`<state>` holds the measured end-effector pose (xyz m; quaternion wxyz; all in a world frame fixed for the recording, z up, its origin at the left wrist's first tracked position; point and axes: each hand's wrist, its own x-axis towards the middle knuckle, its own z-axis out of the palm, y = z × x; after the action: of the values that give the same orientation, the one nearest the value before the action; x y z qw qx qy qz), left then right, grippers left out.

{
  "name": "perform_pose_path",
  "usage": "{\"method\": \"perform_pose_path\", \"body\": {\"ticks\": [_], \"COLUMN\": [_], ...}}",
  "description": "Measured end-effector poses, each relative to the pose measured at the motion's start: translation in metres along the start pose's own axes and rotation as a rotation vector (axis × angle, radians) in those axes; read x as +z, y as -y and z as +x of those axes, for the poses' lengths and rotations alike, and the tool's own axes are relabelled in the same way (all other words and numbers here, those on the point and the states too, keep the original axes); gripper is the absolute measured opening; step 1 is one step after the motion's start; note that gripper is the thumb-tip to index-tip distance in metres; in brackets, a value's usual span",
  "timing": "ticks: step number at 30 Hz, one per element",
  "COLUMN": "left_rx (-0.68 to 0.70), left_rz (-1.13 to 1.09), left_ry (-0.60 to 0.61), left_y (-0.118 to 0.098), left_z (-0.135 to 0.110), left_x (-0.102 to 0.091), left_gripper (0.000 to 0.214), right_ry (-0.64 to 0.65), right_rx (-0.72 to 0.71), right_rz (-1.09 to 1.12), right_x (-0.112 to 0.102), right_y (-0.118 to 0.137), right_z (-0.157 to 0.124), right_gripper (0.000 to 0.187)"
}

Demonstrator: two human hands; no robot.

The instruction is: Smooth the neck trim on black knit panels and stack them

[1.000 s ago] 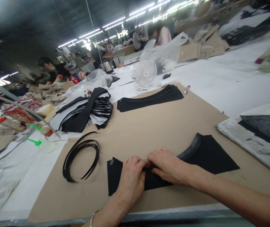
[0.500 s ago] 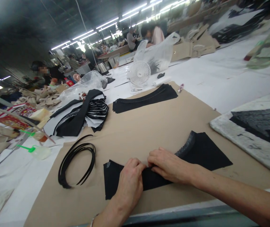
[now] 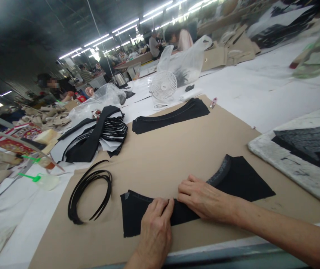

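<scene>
A curved black fabric piece (image 3: pixel 241 179) lies on tan paper (image 3: pixel 177 149) near the table's front edge. My left hand (image 3: pixel 156 228) rests flat on its left part, fingers stretched forward along the upper edge. My right hand (image 3: pixel 205 198) lies flat on the middle of the piece, fingers pointing left, almost touching the left hand's fingertips. Neither hand grips anything. To the left of the piece lies a bundle of thin black curved strips (image 3: pixel 89 190).
A stack of curved black pieces (image 3: pixel 171 114) lies farther back on the paper, with black and striped fabric (image 3: pixel 98 136) to its left. A small white fan (image 3: pixel 164 86) and plastic bags stand behind. A white board with dark material (image 3: pixel 302 153) is at right. Other people work at far tables.
Both hands have flattened onto the black piece; the left hand slid nearer to me and its fingers straightened. The piece's left end now lies smoother. The view shifted slightly.
</scene>
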<state>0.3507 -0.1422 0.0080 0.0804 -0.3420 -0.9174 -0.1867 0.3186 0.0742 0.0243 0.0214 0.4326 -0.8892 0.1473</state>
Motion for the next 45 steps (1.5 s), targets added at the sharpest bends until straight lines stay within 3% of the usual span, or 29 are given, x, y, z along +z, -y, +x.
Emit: {"method": "perform_pose_path", "body": {"ticks": [6,16,25,30,45], "left_rx": [-0.007,-0.048,-0.205,-0.213,-0.235], "left_rz": [-0.011,-0.045,-0.237,-0.293,-0.374], "left_ry": [-0.024,-0.121,0.09,0.2,0.226], "left_y": [-0.004,0.002,-0.012,-0.02,-0.027], "left_z": [0.001,-0.001,0.031,0.049,0.06], "left_x": [-0.003,0.004,-0.009,-0.008,-0.004], "left_gripper": [0.044,0.045,0.026,0.03,0.046], "right_ry": [0.023,0.134,0.204,0.238,0.189], "right_rx": [0.08,0.179,0.239,0.27,0.321], "right_rz": [0.07,0.272,0.302,0.281,0.397], "right_x": [-0.012,-0.026,-0.035,-0.038,-0.032], "right_y": [-0.007,-0.021,-0.018,-0.019,-0.027], "right_z": [-0.001,-0.002,0.002,0.003,-0.011], "right_gripper": [0.003,0.013,0.011,0.014,0.011]}}
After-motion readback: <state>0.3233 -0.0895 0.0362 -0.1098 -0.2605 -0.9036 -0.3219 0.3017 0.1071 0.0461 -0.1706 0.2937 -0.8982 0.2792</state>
